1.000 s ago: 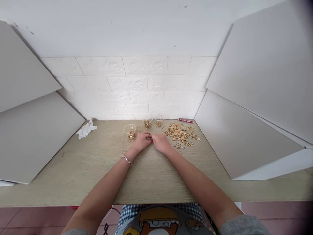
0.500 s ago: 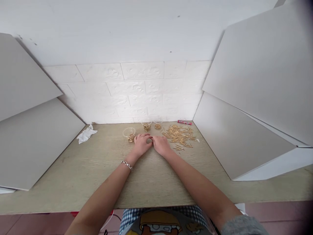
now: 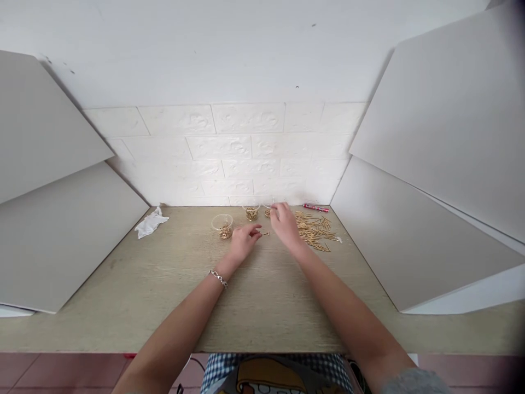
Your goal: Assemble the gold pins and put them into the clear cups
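My left hand (image 3: 245,241) rests on the wooden table (image 3: 172,284), its fingers pinched on a thin gold pin (image 3: 264,234) that sticks out to the right. My right hand (image 3: 285,221) is lifted and reaches back over a small clear cup of gold bits (image 3: 267,211), fingers curled together; what they hold is too small to see. A second clear cup (image 3: 251,212) stands just left of it and a third cup (image 3: 222,225) sits next to my left hand. A spread heap of gold pins (image 3: 315,227) lies right of my right hand.
A crumpled white tissue (image 3: 151,223) lies at the back left. A red pen (image 3: 315,208) lies against the white brick wall. Grey slanted panels (image 3: 61,230) close in the table on the left and the right panels (image 3: 410,230) on the other side.
My hands were together at the middle of the table; now the right hand has lifted and moved back to the far cup, while the left stays put with a pin.
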Tool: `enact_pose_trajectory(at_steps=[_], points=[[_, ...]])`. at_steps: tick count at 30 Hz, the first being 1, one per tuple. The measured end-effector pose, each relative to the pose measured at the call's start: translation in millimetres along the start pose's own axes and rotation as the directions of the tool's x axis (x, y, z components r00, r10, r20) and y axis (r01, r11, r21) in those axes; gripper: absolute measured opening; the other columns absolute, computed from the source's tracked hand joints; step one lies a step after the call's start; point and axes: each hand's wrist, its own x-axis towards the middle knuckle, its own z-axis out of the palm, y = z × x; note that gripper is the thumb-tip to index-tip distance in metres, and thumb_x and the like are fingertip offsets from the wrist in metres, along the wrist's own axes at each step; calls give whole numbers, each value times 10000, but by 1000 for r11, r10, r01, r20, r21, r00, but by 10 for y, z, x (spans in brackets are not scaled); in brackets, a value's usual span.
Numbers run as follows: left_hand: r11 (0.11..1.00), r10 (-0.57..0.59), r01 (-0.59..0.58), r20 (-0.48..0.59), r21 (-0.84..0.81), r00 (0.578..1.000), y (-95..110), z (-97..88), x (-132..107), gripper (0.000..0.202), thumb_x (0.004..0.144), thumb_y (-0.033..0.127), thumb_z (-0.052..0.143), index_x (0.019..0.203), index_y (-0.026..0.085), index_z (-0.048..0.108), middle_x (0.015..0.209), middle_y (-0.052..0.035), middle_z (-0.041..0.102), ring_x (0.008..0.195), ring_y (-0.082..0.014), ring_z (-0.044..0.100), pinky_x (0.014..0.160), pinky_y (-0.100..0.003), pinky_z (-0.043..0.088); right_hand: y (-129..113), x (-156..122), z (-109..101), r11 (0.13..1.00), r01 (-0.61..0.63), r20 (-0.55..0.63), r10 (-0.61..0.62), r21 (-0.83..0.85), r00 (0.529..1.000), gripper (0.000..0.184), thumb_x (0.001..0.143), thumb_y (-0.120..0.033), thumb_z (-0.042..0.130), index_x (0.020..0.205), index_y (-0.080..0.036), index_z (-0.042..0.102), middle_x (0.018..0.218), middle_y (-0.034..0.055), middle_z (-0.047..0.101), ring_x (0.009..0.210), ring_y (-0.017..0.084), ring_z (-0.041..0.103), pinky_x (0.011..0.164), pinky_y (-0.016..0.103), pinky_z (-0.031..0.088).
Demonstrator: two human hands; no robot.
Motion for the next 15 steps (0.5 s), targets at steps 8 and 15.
enact_pose_trajectory(at_steps=[8,15], points=[[868,-237,190,-46,-459,970,-91,-19,68,280,751,303,577,958,122,628,925,-87,680,839,-162,616,793,-302,474,76,707,-86,967,34,496,99,-251,863,327,781,-288,429,880,-86,667,983,173,643,863,243,601,684,288,413],[893,-192,116,-134,-435,972,-40,-41,51,296,729,325,591,940,127,652,902,-86,672,810,-172,601,767,-301,461,-39,812,33,897,-5,674,335,-442,658,379,677,-364,575,937,-109,679,792,129,679,715,243,639,585,286,439]])
